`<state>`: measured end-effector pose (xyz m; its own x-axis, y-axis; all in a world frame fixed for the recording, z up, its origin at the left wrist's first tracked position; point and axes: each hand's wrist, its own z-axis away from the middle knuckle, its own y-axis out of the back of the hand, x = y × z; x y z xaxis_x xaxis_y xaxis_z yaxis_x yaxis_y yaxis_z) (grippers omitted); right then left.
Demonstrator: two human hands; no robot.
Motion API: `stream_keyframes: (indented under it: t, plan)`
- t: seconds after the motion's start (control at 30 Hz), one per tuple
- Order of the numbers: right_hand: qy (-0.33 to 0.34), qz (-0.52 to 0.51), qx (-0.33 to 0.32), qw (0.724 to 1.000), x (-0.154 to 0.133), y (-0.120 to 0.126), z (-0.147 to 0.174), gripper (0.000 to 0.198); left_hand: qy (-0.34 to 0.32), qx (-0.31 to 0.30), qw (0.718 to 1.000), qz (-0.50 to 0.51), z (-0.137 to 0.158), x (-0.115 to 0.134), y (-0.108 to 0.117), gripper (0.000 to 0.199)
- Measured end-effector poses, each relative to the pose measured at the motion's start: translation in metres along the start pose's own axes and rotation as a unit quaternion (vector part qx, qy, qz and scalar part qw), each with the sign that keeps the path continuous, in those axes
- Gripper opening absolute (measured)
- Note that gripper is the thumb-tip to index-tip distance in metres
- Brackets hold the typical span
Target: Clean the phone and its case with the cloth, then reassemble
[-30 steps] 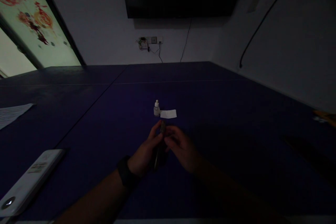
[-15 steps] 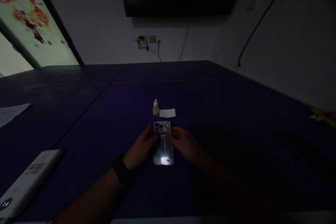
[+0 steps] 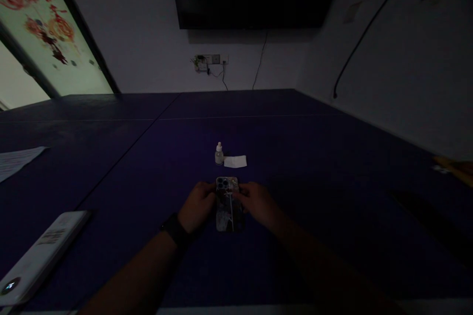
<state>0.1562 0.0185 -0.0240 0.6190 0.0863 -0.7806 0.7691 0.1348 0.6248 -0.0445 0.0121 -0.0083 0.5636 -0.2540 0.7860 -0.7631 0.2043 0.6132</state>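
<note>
A smartphone in a patterned case lies between my hands, its back and camera lenses facing up. My left hand, with a dark watch on the wrist, grips the phone's upper left edge. On the opposite edge my right hand holds it too, the thumb over the back of the case. Just beyond the phone stand a small dropper bottle with a white cap and, beside it, a folded white paper.
A white power bank with a lit display lies at the left front. Farther back is a printed sheet. A dark flat object and something yellow are on the right. The purple table reaches the wall.
The left thumb has drawn back from the phone's back to its edge. The phone's back has tilted, and the bright reflection on it is gone. The view has shifted slightly.
</note>
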Motion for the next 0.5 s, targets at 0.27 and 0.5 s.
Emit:
stream_keyframes:
  t: [0.27,0.5]
  plan:
    - [0.037,0.134,0.054,0.989,0.000,0.000,-0.004,0.023,-0.001,0.003,0.986,-0.167,-0.002,-0.003,-0.003,0.036]
    - [0.056,0.267,0.122,0.954,0.021,0.028,-0.018,0.044,-0.016,0.059,0.955,-0.289,-0.012,-0.022,0.019,0.044]
